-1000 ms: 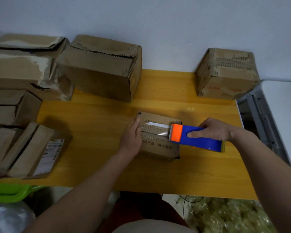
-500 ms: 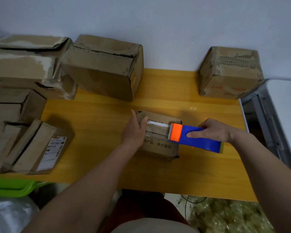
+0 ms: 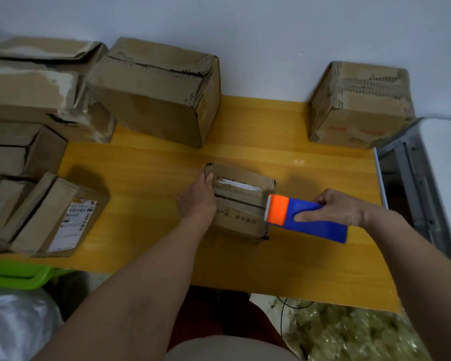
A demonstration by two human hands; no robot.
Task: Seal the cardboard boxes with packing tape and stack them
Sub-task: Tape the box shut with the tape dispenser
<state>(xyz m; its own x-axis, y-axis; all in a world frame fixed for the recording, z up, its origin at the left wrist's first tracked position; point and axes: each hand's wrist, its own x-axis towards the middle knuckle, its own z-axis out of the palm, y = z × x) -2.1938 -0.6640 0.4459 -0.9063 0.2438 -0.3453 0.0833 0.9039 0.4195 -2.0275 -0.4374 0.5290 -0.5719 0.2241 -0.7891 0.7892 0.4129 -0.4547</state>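
A small worn cardboard box (image 3: pixel 241 204) sits in the middle of the yellow wooden table (image 3: pixel 151 168). My left hand (image 3: pixel 197 199) grips its left end, thumb on top. My right hand (image 3: pixel 341 208) holds a blue and orange tape dispenser (image 3: pixel 305 217). The dispenser's orange head rests at the box's right top edge. A glossy strip of clear tape runs along the top seam of the box.
A large box (image 3: pixel 162 92) stands at the back centre and another box (image 3: pixel 359 105) at the back right corner. Several boxes (image 3: pixel 34 142) are piled at the left, one with a white label (image 3: pixel 72 225). A green bin (image 3: pixel 18 274) sits below left. A grey frame (image 3: pixel 417 183) borders the table's right.
The dispenser has slid right along the box top to its right edge, laying tape over the seam. My left hand has shifted to the box's left end.
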